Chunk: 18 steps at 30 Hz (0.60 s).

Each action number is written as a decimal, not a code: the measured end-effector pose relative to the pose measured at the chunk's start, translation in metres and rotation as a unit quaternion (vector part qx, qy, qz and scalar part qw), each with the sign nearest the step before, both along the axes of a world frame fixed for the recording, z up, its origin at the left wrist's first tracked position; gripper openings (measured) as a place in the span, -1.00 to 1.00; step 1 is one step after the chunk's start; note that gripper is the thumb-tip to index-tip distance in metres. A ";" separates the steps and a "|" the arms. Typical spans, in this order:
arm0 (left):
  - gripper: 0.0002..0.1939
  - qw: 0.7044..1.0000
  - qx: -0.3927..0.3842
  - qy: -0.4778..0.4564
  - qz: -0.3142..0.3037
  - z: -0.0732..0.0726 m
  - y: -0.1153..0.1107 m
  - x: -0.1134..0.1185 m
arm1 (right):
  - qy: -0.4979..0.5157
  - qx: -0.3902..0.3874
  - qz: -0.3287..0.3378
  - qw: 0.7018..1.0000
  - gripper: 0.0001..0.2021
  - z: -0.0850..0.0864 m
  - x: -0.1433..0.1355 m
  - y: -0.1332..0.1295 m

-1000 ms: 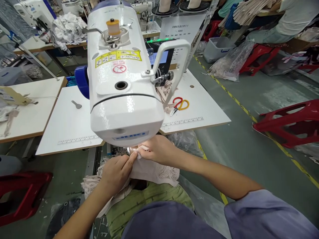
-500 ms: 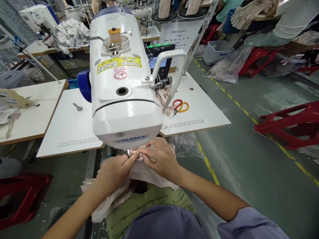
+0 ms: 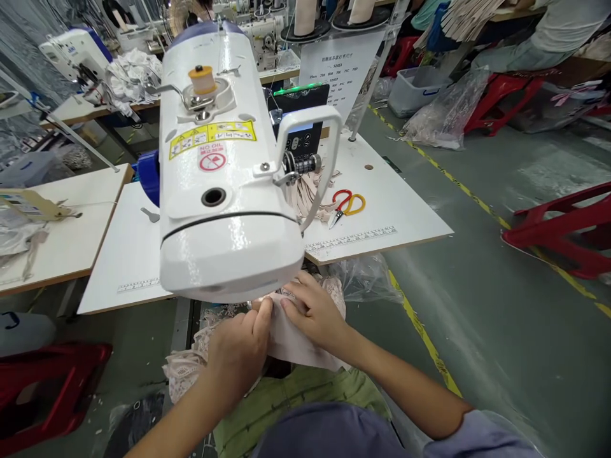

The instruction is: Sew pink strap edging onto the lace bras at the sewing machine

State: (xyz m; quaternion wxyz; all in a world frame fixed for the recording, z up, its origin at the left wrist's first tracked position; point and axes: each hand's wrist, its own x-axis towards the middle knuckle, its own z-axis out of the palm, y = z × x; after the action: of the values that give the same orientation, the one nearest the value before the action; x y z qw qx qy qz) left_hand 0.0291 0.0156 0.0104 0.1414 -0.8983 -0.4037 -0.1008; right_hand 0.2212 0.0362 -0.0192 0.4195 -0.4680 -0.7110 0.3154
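A: So what are the hands up to in the head view?

B: Left hand (image 3: 238, 350) is mostly curled up, thumb and forefinger pinching the edge of a smooth pale-pink cloth (image 3: 298, 340). Right hand (image 3: 317, 318) is about half open, thumb and forefinger apart, touching that same cloth (can't tell if the tucked-under fingers grip anything, sorry).

A: And where's the cloth?

B: Just below the front of a glossy white sewing machine (image 3: 229, 254), above the person's lap. Bunched pale-pink lace fabric (image 3: 184, 371) hangs to the left of the left hand.

A: Anything on the table?

B: Yep, scissors with one red and one yellow handle (image 3: 353, 205) lie on the flat white tabletop (image 3: 396, 203), right beside a heap of pale fabric strips (image 3: 305, 198).
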 end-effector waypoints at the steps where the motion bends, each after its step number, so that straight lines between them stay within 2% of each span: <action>1: -0.57 1.000 -0.001 -0.002 0.009 0.000 -0.001 0.002 | 0.002 0.000 0.005 1.000 -0.69 0.002 0.001 0.005; 8: -0.67 0.998 0.004 -0.019 0.056 0.003 0.001 0.012 | 0.005 -0.032 0.048 0.998 -0.77 0.013 0.004 0.035; 18: -0.66 0.996 0.016 -0.018 0.090 0.004 -0.002 0.014 | 0.059 -0.089 0.093 0.990 -0.65 0.014 0.005 0.050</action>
State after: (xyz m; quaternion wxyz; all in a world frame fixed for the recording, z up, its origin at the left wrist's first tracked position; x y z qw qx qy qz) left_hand 0.0429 0.0135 0.0142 0.1572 -0.8538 -0.4839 -0.1104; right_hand 0.2263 0.0865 -0.0049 0.3864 -0.4158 -0.6942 0.4425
